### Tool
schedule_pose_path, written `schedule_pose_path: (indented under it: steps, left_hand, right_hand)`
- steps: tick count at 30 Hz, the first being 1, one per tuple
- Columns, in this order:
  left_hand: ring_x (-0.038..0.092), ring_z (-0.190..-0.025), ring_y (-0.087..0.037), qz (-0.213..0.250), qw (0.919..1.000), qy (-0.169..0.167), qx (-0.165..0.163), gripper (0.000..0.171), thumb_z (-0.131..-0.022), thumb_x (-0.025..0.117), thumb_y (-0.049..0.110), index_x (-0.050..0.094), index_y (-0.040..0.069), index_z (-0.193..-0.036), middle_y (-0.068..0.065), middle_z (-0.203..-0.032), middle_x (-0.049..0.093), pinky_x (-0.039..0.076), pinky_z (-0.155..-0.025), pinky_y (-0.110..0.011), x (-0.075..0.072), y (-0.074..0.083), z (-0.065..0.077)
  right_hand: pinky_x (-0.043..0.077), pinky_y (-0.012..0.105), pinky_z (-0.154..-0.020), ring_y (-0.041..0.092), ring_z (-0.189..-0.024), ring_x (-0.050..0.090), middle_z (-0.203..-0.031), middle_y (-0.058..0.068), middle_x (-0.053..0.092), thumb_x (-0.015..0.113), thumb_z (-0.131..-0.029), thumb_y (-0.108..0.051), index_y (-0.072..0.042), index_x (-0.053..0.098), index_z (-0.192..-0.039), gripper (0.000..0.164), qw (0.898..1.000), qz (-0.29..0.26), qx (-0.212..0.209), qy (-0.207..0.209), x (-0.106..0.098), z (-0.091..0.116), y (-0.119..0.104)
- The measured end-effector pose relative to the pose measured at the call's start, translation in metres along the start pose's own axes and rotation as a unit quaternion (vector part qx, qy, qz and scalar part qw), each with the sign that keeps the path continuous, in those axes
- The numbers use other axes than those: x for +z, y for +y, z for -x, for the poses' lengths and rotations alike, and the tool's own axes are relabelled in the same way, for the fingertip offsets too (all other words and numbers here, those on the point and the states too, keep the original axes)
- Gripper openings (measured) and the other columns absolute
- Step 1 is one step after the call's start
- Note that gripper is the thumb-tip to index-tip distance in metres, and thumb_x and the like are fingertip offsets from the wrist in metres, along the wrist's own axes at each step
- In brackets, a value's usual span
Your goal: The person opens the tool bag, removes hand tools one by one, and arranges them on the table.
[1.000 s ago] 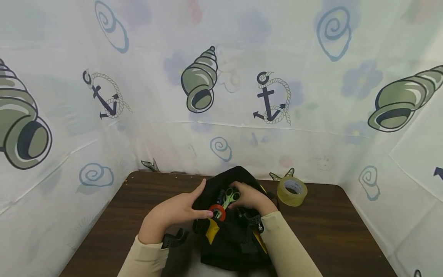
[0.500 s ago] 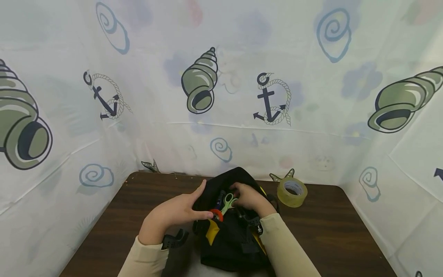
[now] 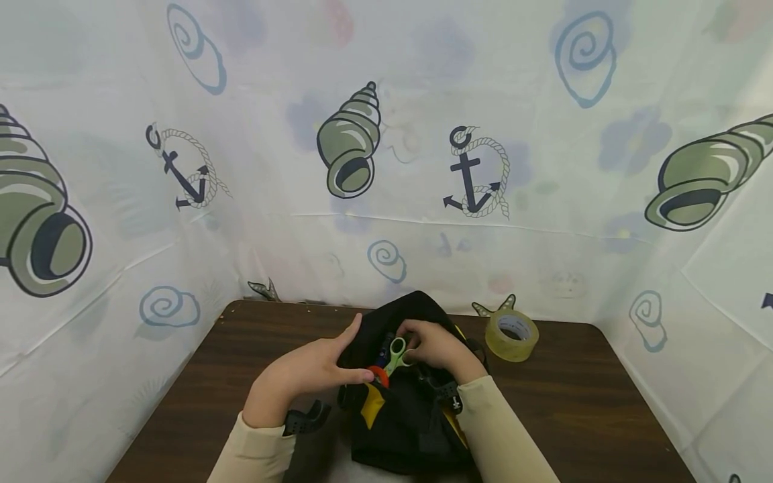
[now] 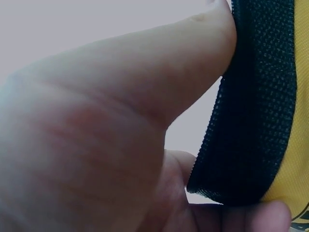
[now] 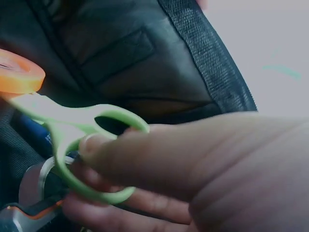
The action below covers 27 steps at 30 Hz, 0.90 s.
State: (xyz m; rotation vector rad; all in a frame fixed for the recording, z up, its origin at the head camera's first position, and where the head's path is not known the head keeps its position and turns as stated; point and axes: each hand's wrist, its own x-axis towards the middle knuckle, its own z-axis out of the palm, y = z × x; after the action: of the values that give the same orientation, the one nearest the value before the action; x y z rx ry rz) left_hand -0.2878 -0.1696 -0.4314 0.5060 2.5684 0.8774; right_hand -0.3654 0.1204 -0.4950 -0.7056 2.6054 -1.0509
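A black bag with yellow panels lies unzipped on the table. My left hand holds the bag's left rim, thumb over the zipper edge and fingers along the yellow outside. Inside the opening, my right hand pinches the looped handle of light green scissors; the blades are mostly hidden. A red-orange ring, like a roll of tape, lies beside the scissors, close to my left thumb. Next to them is a dark blue item. At the lower left of the right wrist view sits a grey, orange-trimmed item.
A roll of clear yellowish packing tape stands behind and to the right of the bag on the dark wooden table. White cloth printed with shells and anchors surrounds the table at the back and sides.
The green scissors have shifted slightly left and tilted as my right hand's fingers moved on the handle. Less of the red ring shows. My left hand has stayed at the rim.
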Motion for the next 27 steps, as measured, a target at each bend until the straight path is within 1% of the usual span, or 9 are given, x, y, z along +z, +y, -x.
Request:
schedule_pose_path:
  steps: [5,7,10,12,17,19,21,25,27]
  left_hand:
    - [0.065,-0.140,-0.030,0.000,1.0000,0.000,0.003,0.118,-0.094,0.073,0.073,0.001,0.032,-0.177,-0.011,-0.160,0.060,0.051,-0.117,-0.059,0.000,0.000,0.000]
    - [0.065,-0.141,-0.031,-0.003,1.0000,0.000,0.001,0.117,-0.093,0.073,0.074,0.001,0.033,-0.177,-0.011,-0.161,0.059,0.051,-0.118,-0.060,0.000,0.000,0.000]
    - [0.062,-0.144,-0.032,-0.008,1.0000,0.001,-0.001,0.117,-0.093,0.072,0.075,0.001,0.035,-0.177,-0.011,-0.167,0.052,0.050,-0.119,-0.060,0.000,0.000,0.000]
    - [0.062,-0.143,-0.031,-0.010,0.9999,0.002,-0.002,0.117,-0.093,0.072,0.075,0.001,0.036,-0.177,-0.011,-0.166,0.054,0.050,-0.118,-0.060,0.000,0.000,0.000]
    - [0.065,-0.139,-0.030,-0.003,1.0000,0.001,-0.002,0.117,-0.093,0.074,0.073,0.001,0.036,-0.177,-0.011,-0.161,0.059,0.052,-0.116,-0.059,0.000,0.001,0.001]
    - [0.065,-0.140,-0.030,0.000,1.0000,0.001,-0.002,0.117,-0.093,0.074,0.072,0.001,0.036,-0.177,-0.011,-0.163,0.057,0.052,-0.117,-0.059,0.001,0.001,0.001]
    - [0.064,-0.141,-0.030,-0.001,1.0000,0.001,-0.002,0.116,-0.093,0.074,0.072,0.001,0.036,-0.177,-0.011,-0.164,0.055,0.051,-0.117,-0.059,0.001,0.001,0.001]
    - [0.062,-0.144,-0.033,-0.004,1.0000,-0.001,-0.003,0.117,-0.094,0.074,0.072,0.001,0.036,-0.177,-0.011,-0.169,0.050,0.050,-0.118,-0.061,0.002,0.002,0.001]
    - [0.060,-0.146,-0.034,-0.005,1.0000,-0.003,-0.002,0.117,-0.094,0.074,0.072,0.001,0.035,-0.177,-0.011,-0.171,0.046,0.049,-0.119,-0.061,0.002,0.002,0.000]
  right_hand:
    - [0.055,0.034,-0.068,0.018,-0.074,0.064,-0.087,0.000,0.067,0.079,-0.100,-0.010,-0.020,0.071,-0.127,0.030,1.000,0.016,-0.020,0.003,-0.004,0.007,-0.008]
    - [0.054,0.033,-0.066,0.018,-0.073,0.062,-0.085,0.000,0.065,0.078,-0.100,-0.011,-0.021,0.072,-0.123,0.026,0.999,0.022,-0.027,0.012,-0.007,0.009,-0.011]
    - [0.050,0.032,-0.062,0.017,-0.067,0.059,-0.081,0.000,0.063,0.076,-0.101,-0.011,-0.022,0.073,-0.115,0.019,0.999,0.027,-0.034,0.031,-0.011,0.014,-0.016]
    - [0.048,0.031,-0.061,0.016,-0.064,0.056,-0.080,0.001,0.062,0.075,-0.101,-0.011,-0.021,0.073,-0.111,0.014,0.998,0.029,-0.036,0.047,-0.014,0.018,-0.019]
    - [0.048,0.029,-0.067,0.014,-0.073,0.054,-0.091,-0.001,0.062,0.075,-0.102,-0.013,-0.021,0.077,-0.109,0.011,0.994,0.035,-0.057,0.085,-0.023,0.031,-0.028]
    - [0.049,0.029,-0.070,0.013,-0.078,0.056,-0.096,-0.004,0.064,0.075,-0.103,-0.015,-0.023,0.078,-0.110,0.011,0.991,0.041,-0.075,0.099,-0.027,0.038,-0.031]
    - [0.051,0.030,-0.071,0.012,-0.079,0.059,-0.099,-0.006,0.069,0.074,-0.105,-0.017,-0.025,0.078,-0.113,0.012,0.988,0.049,-0.096,0.111,-0.030,0.045,-0.034]
    - [0.058,0.030,-0.079,0.006,-0.089,0.065,-0.111,-0.009,0.076,0.075,-0.106,-0.019,-0.026,0.078,-0.122,0.017,0.979,0.067,-0.138,0.133,-0.037,0.060,-0.037]
    - [0.057,0.030,-0.076,0.005,-0.085,0.063,-0.111,-0.008,0.076,0.075,-0.106,-0.018,-0.025,0.076,-0.126,0.021,0.975,0.065,-0.153,0.149,-0.040,0.068,-0.038]
